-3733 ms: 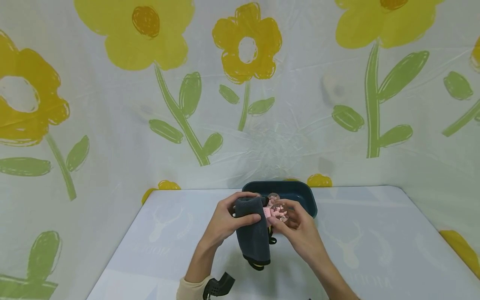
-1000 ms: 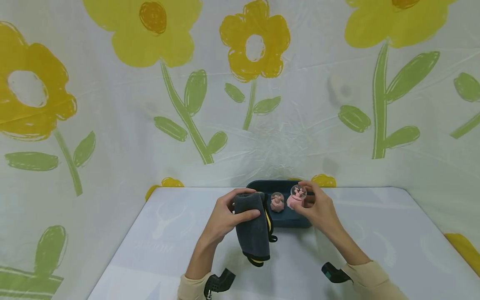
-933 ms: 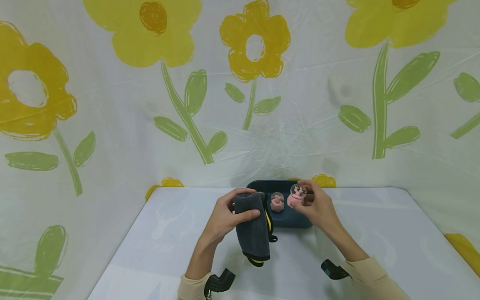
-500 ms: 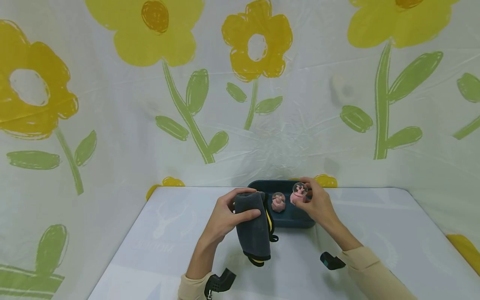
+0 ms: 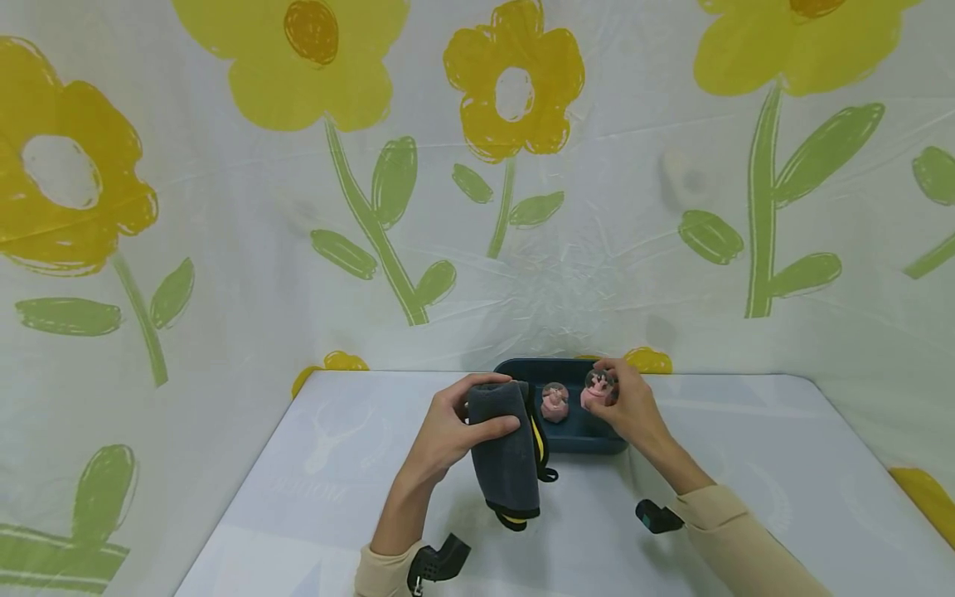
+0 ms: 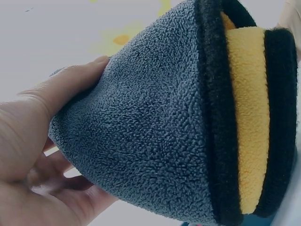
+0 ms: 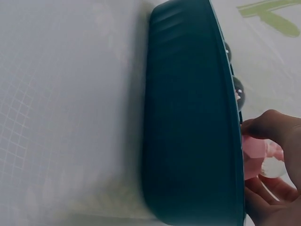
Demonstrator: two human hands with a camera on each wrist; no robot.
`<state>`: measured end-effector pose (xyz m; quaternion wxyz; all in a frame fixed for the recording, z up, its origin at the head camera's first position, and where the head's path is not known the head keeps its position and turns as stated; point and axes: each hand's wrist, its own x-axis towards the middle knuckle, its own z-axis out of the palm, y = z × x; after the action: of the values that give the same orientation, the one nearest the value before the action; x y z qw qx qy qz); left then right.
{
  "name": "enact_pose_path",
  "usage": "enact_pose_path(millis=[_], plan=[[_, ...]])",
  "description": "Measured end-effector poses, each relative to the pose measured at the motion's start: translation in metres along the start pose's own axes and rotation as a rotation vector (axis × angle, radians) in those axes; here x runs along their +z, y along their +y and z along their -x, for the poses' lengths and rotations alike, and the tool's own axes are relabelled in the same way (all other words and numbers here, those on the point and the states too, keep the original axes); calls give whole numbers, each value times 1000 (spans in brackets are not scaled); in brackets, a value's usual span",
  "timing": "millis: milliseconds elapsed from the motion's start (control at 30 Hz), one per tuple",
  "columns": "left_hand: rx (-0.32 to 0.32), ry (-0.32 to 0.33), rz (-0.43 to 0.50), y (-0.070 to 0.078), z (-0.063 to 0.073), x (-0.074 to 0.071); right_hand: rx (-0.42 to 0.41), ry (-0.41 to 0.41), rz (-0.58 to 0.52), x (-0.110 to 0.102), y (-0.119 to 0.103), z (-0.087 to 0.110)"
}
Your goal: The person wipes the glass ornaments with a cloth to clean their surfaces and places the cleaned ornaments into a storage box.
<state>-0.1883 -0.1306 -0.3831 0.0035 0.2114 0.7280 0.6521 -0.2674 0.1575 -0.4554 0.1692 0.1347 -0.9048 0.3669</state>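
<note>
My left hand point(image 5: 453, 427) grips a folded grey towel point(image 5: 505, 460) with black edging and a yellow inner side, thumb across its front, held up over the table. In the left wrist view the towel point(image 6: 150, 117) hangs in layers from the fingers. My right hand point(image 5: 632, 404) pinches a small snow globe point(image 5: 598, 388) with a pink base at the right end of a dark teal tray point(image 5: 582, 445). A second pink snow globe point(image 5: 555, 402) stands in the tray's middle. The right wrist view shows the tray wall point(image 7: 190, 117) hiding part of the held globe's base point(image 7: 254, 157).
The tray stands at the back edge of a white table point(image 5: 321, 464), against a flower-printed curtain point(image 5: 582, 274). Each wrist wears a black camera; the left wrist camera point(image 5: 440, 562) hangs over the table's front.
Earlier, my right hand held the snow globe beside the towel; it has since moved right and is now at the tray's right end, slightly lower than half a second ago. The left hand keeps the towel.
</note>
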Motion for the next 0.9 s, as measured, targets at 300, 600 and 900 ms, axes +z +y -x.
enact_pose_path(millis=[300, 600, 900], plan=[[-9, -1, 6, -1, 0, 0, 71, -78, 62, 9, 0, -2], [3, -2, 7, 0, 0, 0, 179, -157, 100, 17, -2, -7], [-6, 0, 9, -1, -1, 1, 250, -211, 99, 21, -10, -9]])
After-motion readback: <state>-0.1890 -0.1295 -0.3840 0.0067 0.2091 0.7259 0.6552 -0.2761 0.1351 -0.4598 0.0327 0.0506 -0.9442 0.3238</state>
